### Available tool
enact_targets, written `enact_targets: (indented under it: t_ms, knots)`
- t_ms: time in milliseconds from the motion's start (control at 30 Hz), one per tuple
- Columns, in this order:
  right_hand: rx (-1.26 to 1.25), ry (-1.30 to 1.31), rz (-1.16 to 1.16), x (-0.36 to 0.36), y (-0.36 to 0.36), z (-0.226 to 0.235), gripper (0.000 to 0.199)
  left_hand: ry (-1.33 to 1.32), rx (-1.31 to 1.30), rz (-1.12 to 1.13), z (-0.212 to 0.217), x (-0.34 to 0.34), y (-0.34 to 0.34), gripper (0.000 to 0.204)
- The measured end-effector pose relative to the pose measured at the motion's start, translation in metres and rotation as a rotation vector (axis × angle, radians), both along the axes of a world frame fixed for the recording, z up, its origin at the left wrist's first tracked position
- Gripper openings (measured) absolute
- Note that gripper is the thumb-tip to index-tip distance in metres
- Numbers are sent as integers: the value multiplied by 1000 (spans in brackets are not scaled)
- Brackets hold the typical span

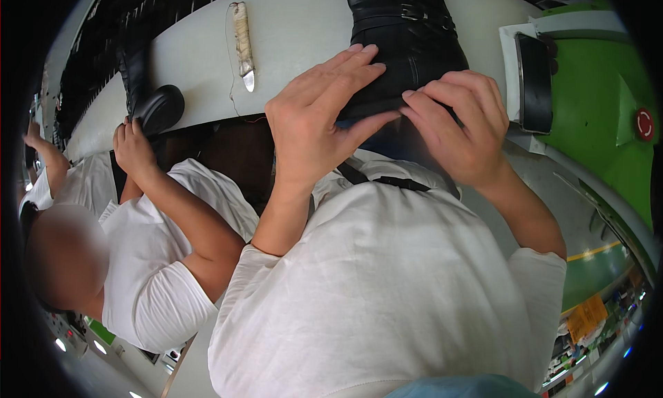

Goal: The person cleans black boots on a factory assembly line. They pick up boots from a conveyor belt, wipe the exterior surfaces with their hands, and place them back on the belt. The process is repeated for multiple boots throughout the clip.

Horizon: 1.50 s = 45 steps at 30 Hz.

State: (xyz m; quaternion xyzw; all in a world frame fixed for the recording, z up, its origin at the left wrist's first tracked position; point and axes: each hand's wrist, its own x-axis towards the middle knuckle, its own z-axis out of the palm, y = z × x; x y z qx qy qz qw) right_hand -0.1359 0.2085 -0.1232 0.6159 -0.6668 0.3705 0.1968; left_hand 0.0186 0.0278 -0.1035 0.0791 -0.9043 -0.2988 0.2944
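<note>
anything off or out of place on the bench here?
Nothing damaged or spilled. One loose item: a knife with a wrapped handle lies unguarded on the white bench, blade bare, a thin thread trailing beside it. Both hands, left hand and right hand, press on the black boot, apart from the knife.

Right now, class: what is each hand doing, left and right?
Left hand: open, fingers spread flat on the black leather boot.
Right hand: fingers curled, pressing the boot's lower edge; no closed grasp visible.

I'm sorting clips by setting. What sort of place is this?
Probably a footwear factory line: both hands, left hand and right hand, press a black boot on a long white bench, a wrapped-handle knife nearby, and a co-worker handles another boot.
</note>
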Motion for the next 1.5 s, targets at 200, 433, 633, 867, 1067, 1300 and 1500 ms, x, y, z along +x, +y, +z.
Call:
enact_targets:
  t_ms: [200,433,633,867,1067,1300,1500]
  knots:
    - [160,-144,52,-6,-13,19,27,25,13,10,-7,-3,-5,62]
    - [373,-327,126,-29,-21,32,39,20,5,44,-4,-8,-6,53]
    - [354,-381,227,-64,-20,34,51,-2,17,41,-1,-9,-7,48]
    - [323,-514,237,-71,-20,14,55,-15,4,45,-3,-11,-5,48]
    - [103,-684,109,-70,-10,-5,94,52,-56,67,-7,-6,-1,48]
    - [-18,-1824,140,-47,-26,-15,73,130,-119,94,-19,18,2,57]
    - [-70,-1598,93,-22,-10,-7,50,57,305,103,-36,75,-25,83]
